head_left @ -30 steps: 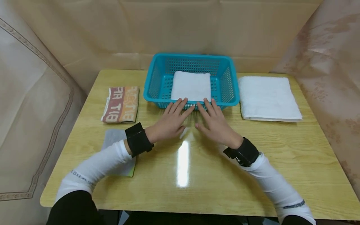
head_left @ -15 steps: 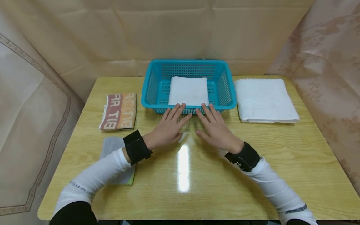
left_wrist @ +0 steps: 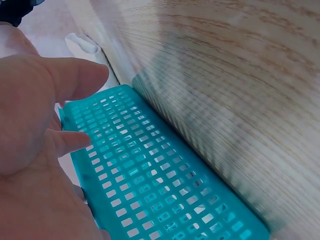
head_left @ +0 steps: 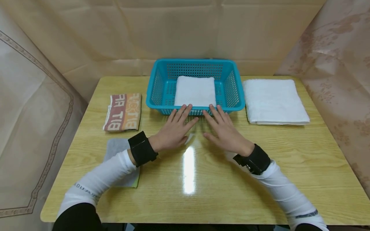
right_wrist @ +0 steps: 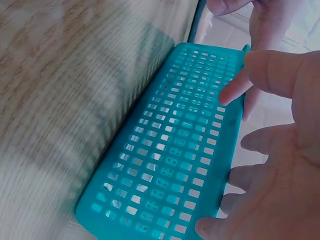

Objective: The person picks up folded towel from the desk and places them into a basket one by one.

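A blue-green plastic basket (head_left: 195,61) with perforated walls stands at the back of the table, in the middle. Inside it lies a folded white towel (head_left: 195,91). My left hand (head_left: 172,131) is at the basket's front rim, its fingers extended and spread. To its right, my right hand (head_left: 226,133) has its fingertips at the same rim, also spread out. Neither hand holds anything. Both wrist views show fingers along the upper edge of the basket's front wall (left_wrist: 150,170); whether every fingertip touches is hard to tell.
Right of the basket lies a larger folded white towel (head_left: 276,101). A folded red-brown and orange lettered towel (head_left: 122,112) is on the left. Below it, a grey cloth (head_left: 117,147) is partly covered by my left arm. Curtains hang behind and beside the wooden table (head_left: 231,199).
The head view has tilted slightly, shifting the whole scene. Relative to the basket, both hands stay in nearly the same place, and the towels have not moved.
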The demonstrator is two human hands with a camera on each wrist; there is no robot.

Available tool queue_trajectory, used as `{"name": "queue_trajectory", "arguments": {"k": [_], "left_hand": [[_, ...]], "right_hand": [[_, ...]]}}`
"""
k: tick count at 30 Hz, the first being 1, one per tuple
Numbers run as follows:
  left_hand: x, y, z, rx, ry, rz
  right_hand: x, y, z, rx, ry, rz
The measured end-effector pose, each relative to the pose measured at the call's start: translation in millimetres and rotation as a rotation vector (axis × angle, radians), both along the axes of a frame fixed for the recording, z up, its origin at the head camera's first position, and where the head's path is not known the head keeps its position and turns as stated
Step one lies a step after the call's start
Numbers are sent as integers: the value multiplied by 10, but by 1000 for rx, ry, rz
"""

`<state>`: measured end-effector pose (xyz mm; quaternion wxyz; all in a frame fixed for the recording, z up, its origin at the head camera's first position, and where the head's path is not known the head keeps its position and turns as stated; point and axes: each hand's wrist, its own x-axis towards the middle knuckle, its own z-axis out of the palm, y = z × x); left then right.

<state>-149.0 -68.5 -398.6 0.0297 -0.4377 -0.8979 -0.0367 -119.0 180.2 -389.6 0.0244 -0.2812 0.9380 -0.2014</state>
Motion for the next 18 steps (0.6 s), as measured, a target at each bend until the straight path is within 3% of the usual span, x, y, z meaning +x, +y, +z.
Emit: {"name": "queue_trajectory", "arguments": {"k": [18], "left_hand": [[-10,17,-39,-8,23,3]], "right_hand": [[19,24,-44,28,59,12]]}}
